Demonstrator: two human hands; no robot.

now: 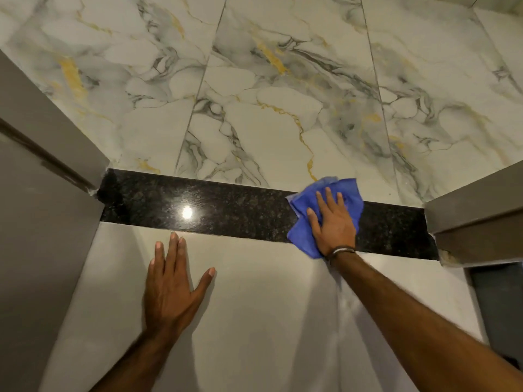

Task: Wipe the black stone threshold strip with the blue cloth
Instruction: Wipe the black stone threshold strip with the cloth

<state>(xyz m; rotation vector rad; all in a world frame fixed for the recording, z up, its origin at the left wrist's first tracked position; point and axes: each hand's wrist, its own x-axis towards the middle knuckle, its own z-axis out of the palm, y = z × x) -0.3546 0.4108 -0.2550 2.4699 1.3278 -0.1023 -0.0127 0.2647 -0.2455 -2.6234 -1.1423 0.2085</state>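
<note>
A glossy black speckled stone threshold strip (226, 210) runs across the doorway from left to right, with a light glare on its left half. A crumpled blue cloth (348, 193) lies on the right part of the strip, spilling a little past both its edges. My right hand (332, 222) presses flat on the cloth, fingers spread, a dark band on the wrist. My left hand (172, 284) rests flat and empty on the plain grey floor just below the strip, its fingertips at the strip's near edge.
Beyond the strip lies a white marble-look tile floor (283, 94) with grey and gold veins. Grey door frame jambs stand at the left (56, 154) and right (475, 216) ends of the strip. A dark panel (501, 304) sits at the lower right.
</note>
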